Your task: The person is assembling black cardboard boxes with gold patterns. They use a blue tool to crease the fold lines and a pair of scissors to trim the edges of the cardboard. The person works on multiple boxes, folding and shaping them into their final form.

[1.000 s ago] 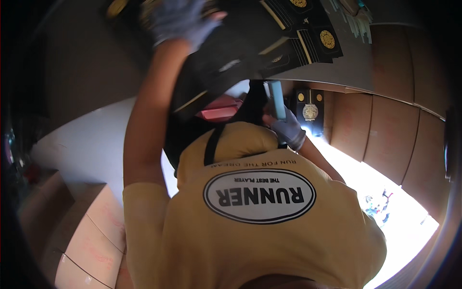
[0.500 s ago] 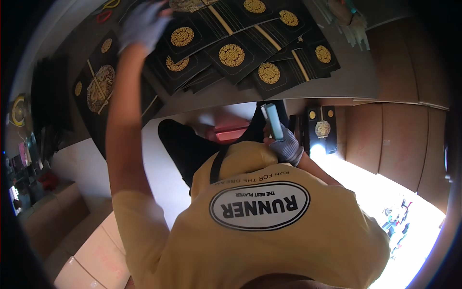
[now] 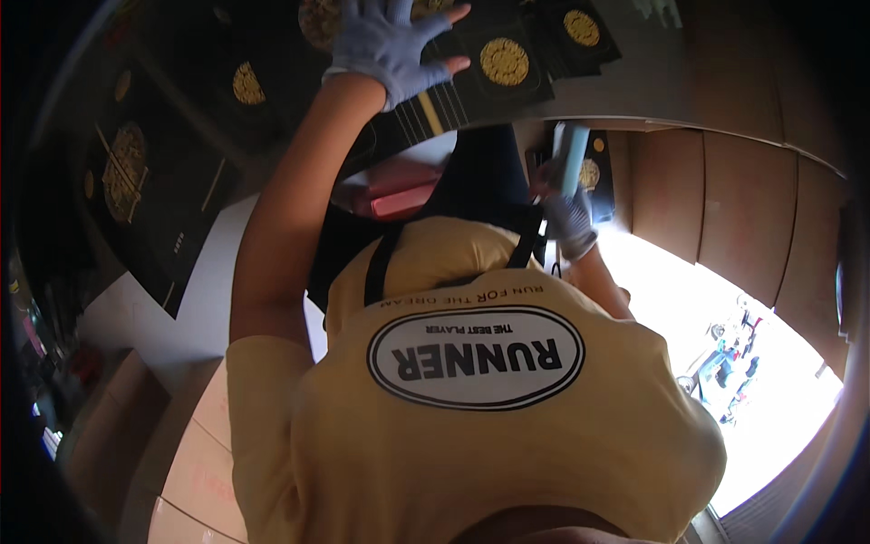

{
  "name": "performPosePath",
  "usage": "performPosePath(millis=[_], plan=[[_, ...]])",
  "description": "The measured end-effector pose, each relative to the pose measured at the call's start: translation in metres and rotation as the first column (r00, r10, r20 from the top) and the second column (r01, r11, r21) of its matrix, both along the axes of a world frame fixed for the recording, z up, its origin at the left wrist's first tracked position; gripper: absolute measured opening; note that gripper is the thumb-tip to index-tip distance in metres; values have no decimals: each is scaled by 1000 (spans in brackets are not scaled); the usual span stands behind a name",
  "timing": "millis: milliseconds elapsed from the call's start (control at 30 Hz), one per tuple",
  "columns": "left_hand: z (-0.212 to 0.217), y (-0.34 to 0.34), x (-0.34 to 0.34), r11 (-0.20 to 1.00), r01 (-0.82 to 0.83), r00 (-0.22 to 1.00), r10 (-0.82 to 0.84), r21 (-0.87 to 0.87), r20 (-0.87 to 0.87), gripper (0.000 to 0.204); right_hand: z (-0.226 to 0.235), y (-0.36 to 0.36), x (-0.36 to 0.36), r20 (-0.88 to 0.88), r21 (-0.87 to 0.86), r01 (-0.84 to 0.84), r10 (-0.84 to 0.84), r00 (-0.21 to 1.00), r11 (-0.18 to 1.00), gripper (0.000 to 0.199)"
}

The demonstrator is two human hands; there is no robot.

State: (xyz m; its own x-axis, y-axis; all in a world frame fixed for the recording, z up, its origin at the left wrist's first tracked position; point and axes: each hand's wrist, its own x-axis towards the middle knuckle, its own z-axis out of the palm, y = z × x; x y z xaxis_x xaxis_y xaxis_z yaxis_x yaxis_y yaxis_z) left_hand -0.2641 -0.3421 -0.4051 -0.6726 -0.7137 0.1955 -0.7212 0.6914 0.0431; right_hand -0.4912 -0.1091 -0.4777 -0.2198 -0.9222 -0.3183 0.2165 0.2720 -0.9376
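I see left hand (image 3: 391, 43) gloved, fingers spread flat on a black gold-emblem card (image 3: 494, 77) | right hand (image 3: 569, 213) closed around a pale green tube (image 3: 571, 159) | more cards surround the left hand on the surface (image 3: 671, 82)

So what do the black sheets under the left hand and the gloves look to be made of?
Sheets: likely printed card or paperboard, flat and thin, matte black with gold round emblems that look foil-like. Gloves: pale blue-grey knit fabric by the look, soft and snug on the left hand; the right hand wears one too, texture blurred.
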Motion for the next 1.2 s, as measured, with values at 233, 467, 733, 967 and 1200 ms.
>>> performPosePath(millis=[233, 467, 733, 967, 1200], plan=[[-13, -3, 0, 994, -11, 997, 3, -106, -82, 64, 24, -44, -24, 57, 52, -5, 2, 998, 999, 31], [-2, -1, -1, 999, -5, 997, 1, -49, -80, 63, 30, -57, 11, -63, 90, -85, 91, 994, 992, 28], [1, 7, -10, 990, -64, 994, 74, -127, 80, 61, 60, -81, 19, -228, 606, -159, 362, 904, 779, 22], [-7, -9, -10, 995, -37, 972, 14, -91, -233, 48, 67, -82, 0, -59, 445, -96, 137, 989, 890, 19], [0, -9, -20, 983, -169, 969, 178, 67, -171, 56, 52, -48, 90, -296, 331, -518, 608, 737, 789, 30]])
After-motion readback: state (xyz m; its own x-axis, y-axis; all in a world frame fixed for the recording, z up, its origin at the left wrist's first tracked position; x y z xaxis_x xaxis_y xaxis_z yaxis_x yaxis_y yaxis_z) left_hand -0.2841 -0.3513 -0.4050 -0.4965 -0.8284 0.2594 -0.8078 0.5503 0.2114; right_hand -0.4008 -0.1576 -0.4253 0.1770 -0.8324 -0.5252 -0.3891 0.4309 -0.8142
